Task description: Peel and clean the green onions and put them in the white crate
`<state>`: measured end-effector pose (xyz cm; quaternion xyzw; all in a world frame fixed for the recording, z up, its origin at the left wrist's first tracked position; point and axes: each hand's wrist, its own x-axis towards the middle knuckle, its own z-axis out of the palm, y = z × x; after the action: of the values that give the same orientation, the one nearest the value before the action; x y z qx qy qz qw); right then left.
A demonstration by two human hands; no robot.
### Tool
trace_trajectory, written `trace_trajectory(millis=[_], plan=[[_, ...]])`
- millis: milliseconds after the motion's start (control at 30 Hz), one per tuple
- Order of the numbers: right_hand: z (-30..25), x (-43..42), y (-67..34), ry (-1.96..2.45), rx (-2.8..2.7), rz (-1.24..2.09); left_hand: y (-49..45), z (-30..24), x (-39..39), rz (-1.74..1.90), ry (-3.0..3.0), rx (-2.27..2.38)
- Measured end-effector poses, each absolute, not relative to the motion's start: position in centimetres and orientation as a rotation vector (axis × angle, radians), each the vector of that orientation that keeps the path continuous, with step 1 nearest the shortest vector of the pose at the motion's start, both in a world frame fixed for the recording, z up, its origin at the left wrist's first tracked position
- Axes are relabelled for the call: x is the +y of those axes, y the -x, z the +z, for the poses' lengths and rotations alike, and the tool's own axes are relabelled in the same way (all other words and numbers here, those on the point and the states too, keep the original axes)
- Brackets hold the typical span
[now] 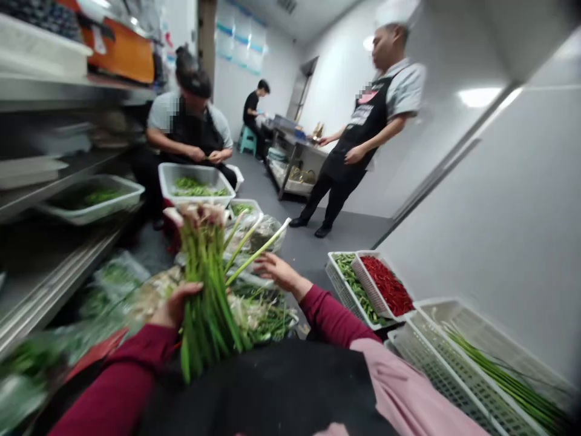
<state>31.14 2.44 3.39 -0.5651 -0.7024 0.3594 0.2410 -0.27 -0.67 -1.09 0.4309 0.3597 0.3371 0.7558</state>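
Note:
My left hand is wrapped round a thick bunch of scallions, held root end up with the green leaves hanging toward my lap. Reddish-brown roots crown the bunch. A few pale-stemmed scallion stalks stick out of it toward the upper right. Beside the tip of one stalk, my right hand is open, fingers stretched and apart, with nothing visible in it. Below and behind the bunch lies a heap of loose greens and trimmings, partly hidden by the bunch.
At right stand baskets of green peppers and red chillies, and a white crate with long green stalks. A metal shelf runs along the left. A seated co-worker handles greens over a white tub; another person stands.

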Motion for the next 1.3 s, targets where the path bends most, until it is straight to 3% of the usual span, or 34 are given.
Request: trace_trajectory(millis=[100,200,467,833,1033,1200,1300], plan=[[3.2,3.1,-25.5,1.15,-1.383,1.559,-0.2,-0.8,-1.0,0.803,-0.695,0.644],[4.5,4.6,-22.6,1.113,-1.078,1.704,-0.5,-1.2,-0.3,0.803,-0.586,0.527],[5.0,4.8,-20.4,1.083,-1.325,1.512,-0.8,-2.2,0.8,0.847,-0.553,0.404],[4.8,4.7,-21.9,0.968,-1.147,1.564,-0.5,-1.0,0.6,0.877,-0.618,0.555],[4.0,5.1,-21.1,1.114,-1.12,1.327,-0.8,-1.0,0.6,0.891,-0.712,0.624],[6.4,4.8,-23.5,1.42,-1.402,1.367,-0.6,-0.5,0.3,0.911,-0.736,0.671],[9.7,4.3,-26.2,1.598,-1.786,0.789,-0.3,-0.2,0.1,0.923,-0.729,0.678]])
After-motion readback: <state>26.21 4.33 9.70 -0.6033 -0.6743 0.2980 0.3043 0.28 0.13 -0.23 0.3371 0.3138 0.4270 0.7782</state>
